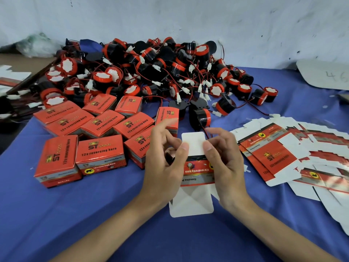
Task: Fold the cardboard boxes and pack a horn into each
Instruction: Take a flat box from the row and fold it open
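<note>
Here, a blue cloth-covered worktop [94, 214] meets a scuffed white wall [188, 16]; over its middle, the left hand [164, 167] and right hand [224, 167] both pinch one half-folded red-and-white cardboard box [196, 170].

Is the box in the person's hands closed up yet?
Open. The box, held by the left hand and right hand, has white flaps sticking out untucked at both ends.

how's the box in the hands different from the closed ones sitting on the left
The held box has white end flaps sticking out open; the closed boxes have theirs tucked in. The held box is up between the left hand and right hand; the closed boxes rest on the cloth. The held box's print reads upside down; the nearest closed boxes read upright. Both share the red horn print.
</note>
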Demonstrator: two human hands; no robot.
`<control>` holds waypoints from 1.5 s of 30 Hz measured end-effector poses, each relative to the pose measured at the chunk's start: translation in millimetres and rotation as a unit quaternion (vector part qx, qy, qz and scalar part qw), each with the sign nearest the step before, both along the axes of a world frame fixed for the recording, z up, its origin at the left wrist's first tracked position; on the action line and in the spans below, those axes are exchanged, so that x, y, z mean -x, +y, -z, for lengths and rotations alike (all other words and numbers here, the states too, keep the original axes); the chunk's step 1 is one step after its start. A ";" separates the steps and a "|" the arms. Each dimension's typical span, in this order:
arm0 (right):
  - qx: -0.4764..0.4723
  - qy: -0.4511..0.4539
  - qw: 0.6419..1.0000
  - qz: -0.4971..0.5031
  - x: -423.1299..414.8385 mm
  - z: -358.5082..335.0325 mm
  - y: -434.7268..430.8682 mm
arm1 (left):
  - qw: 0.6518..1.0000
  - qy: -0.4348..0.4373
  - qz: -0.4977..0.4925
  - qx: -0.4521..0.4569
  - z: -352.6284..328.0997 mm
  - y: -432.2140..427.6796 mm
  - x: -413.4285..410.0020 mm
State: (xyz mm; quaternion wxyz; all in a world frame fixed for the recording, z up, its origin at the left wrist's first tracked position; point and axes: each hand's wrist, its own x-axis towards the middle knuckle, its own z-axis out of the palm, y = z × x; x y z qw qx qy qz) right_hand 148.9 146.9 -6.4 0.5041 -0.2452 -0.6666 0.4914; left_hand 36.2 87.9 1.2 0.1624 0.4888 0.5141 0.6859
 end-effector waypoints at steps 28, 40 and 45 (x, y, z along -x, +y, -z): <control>-0.198 -0.097 0.964 0.148 -15.1 -10.2 6.5 | 0.959 0.235 -0.160 0.014 3.4 4.7 7.5; -0.210 -0.272 0.939 -0.030 -12.9 -15.3 16.3 | 0.970 0.199 0.050 0.134 15.8 0.4 6.6; -0.369 -0.428 0.796 -0.215 -16.8 -42.1 29.8 | 0.981 0.164 0.008 0.104 13.2 8.8 21.9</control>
